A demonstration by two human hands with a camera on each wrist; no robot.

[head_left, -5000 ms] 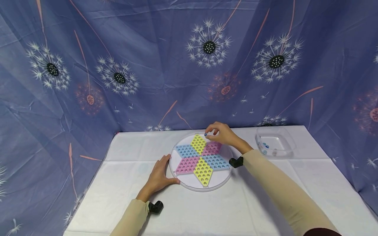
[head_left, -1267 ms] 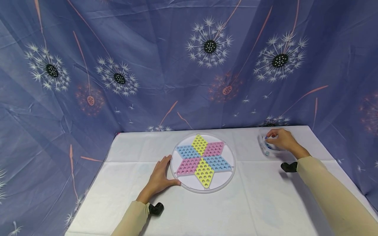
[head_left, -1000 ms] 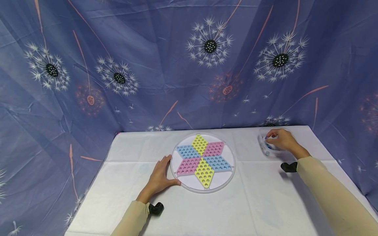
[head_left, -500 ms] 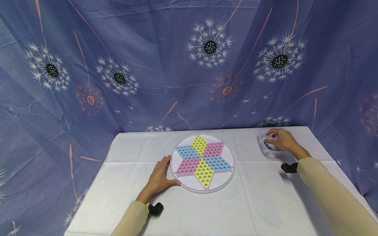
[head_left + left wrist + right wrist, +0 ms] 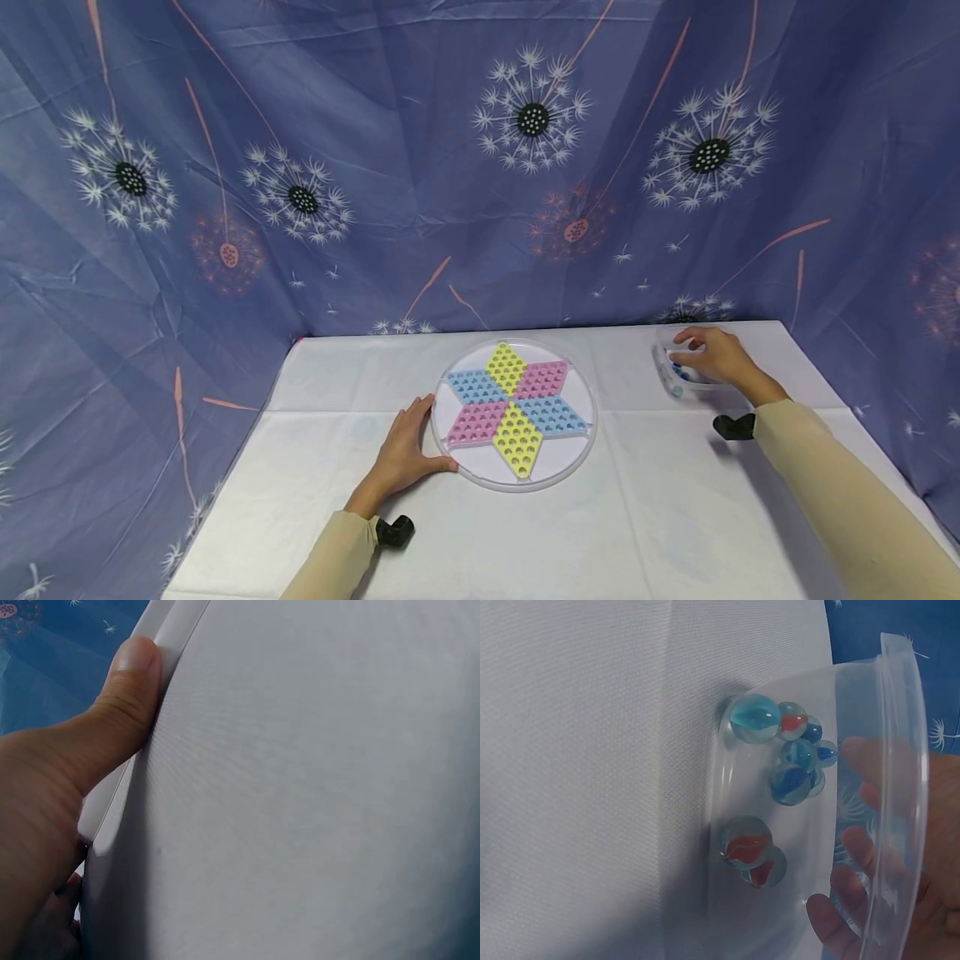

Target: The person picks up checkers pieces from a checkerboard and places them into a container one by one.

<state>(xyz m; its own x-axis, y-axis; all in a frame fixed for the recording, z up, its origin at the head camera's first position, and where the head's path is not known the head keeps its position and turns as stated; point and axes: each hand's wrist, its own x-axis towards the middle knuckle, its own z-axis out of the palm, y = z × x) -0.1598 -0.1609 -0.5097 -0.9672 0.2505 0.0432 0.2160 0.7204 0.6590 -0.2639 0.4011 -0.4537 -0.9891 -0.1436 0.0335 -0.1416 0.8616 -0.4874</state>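
The round Chinese checkers board (image 5: 478,463) carries a star with yellow, pink and blue points, full of small holes. At the board's left rim, my left hand (image 5: 405,446) rests with thumb and fingers spread along the edge; its thumb (image 5: 127,694) lies on the rim in the left wrist view. My right hand (image 5: 718,354) reaches into the clear plastic container (image 5: 904,787), thumb and fingers apart. Several glass marbles lie inside: a teal one (image 5: 756,718), a dark blue one (image 5: 790,785) and a red-swirled one (image 5: 748,844) among them. My right thumb comes near the blue ones.
A white cloth (image 5: 600,517) covers the table. Behind it hangs a blue curtain (image 5: 420,167) with dandelion prints. Black wrist cameras sit on both wrists, the right one (image 5: 735,426) in front of the container.
Five seconds ago my right hand pinched a blue marble over the board's far side; it has since moved right into the container. Lately its thumb and forefinger have parted. My left hand stays put.
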